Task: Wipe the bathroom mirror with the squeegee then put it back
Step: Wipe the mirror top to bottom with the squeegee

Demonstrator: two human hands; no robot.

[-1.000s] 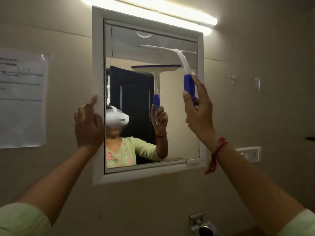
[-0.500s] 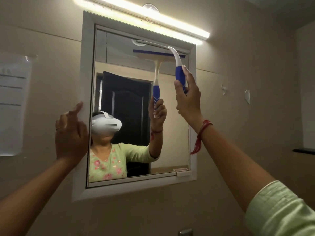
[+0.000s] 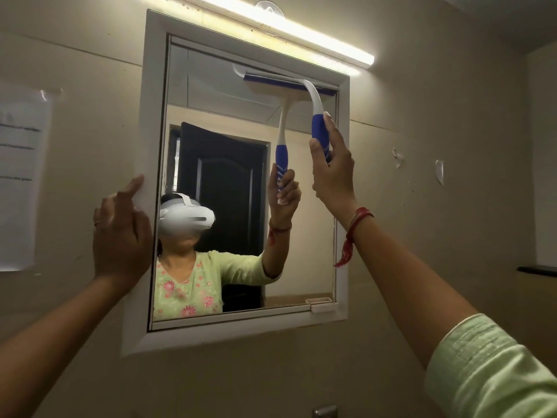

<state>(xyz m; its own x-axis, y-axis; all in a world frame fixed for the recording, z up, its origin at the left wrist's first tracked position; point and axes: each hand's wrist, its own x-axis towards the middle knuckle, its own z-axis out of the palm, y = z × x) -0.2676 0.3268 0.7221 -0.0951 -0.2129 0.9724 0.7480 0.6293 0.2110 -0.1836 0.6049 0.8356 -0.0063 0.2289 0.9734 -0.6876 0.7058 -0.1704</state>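
A white-framed bathroom mirror (image 3: 241,176) hangs on the beige wall. My right hand (image 3: 333,173) is closed around the blue grip of a white and blue squeegee (image 3: 316,110). The squeegee blade lies flat against the glass along the mirror's top edge, on the right half. My left hand (image 3: 120,233) rests against the mirror's left frame, index finger raised, holding nothing. The glass reflects the squeegee, my arm and a dark door.
A lit tube light (image 3: 286,28) runs above the mirror, with a clear suction hook (image 3: 269,9) on the wall behind it. A paper notice (image 3: 21,176) is taped at the left. A dark shelf edge (image 3: 538,270) shows at the right, a metal fitting (image 3: 325,411) below.
My right hand has lifted the squeegee from mid-mirror to the top edge of the glass. The view has tilted up and closer. My left hand stayed on the left frame.
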